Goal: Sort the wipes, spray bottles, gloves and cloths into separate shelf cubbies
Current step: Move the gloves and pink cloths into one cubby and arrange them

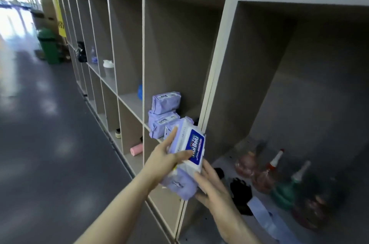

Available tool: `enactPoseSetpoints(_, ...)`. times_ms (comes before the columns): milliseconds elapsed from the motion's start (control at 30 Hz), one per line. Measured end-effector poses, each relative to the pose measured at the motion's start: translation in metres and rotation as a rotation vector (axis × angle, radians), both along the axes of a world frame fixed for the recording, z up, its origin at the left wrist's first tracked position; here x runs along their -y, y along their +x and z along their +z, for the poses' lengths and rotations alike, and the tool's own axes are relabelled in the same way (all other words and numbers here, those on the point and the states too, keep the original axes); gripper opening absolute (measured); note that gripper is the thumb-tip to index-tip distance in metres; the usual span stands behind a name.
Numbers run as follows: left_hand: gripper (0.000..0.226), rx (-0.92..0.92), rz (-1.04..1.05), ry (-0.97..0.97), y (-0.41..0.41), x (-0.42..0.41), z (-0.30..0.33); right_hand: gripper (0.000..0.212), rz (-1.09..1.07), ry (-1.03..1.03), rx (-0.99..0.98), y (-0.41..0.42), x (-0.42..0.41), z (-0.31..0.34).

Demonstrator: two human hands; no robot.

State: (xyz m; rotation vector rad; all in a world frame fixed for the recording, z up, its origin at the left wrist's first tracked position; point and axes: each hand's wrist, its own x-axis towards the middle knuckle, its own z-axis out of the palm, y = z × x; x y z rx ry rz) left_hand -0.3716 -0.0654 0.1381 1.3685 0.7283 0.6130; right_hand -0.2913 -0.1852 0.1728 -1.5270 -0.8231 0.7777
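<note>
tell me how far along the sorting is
Done so far: two purple wipe packs sit stacked in one cubby. In hand: the left hand and right hand hold more wipe packs at that cubby's front edge. Left: spray bottles, a black glove and a pale blue cloth lie mixed in the large cubby to the right.

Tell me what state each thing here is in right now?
Held wipes pack: gripped in both hands, at the cubby mouth.
Left hand: fingers on the pack's top.
Right hand: supporting its lower end.
Shelved wipes packs: two, stacked.
Spray bottles: upright, blurred.
Pink roll: lying down.
</note>
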Motion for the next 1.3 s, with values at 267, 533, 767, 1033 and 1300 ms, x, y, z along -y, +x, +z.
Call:
enactPoseSetpoints(267,0.094,-0.442,-0.017,0.421,0.073,-0.207,-0.006,0.047,-0.010,-0.107,-0.032,0.039,-0.093,-0.079)
enactPoseSetpoints(533,0.088,-0.797,-0.256,0.832,0.172,-0.344,-0.027,0.061,-0.145,-0.287,-0.039,0.047,-0.177,-0.075)
enactPoseSetpoints(767,0.078,-1.040,-0.322,1.085,0.201,-0.387,-0.069,0.051,-0.327,-0.338,-0.139,0.047,-0.205,-0.082)
enactPoseSetpoints(1033,0.062,-0.918,-0.286,1.207,0.181,-0.363,-0.056,0.048,-0.382,-0.296,-0.130,0.024,-0.216,-0.095)
enactPoseSetpoints(1300,0.033,-0.213,-0.370,0.532,0.095,-0.281,-0.025,0.045,-0.407,-0.266,-0.117,0.026,-0.198,-0.079)
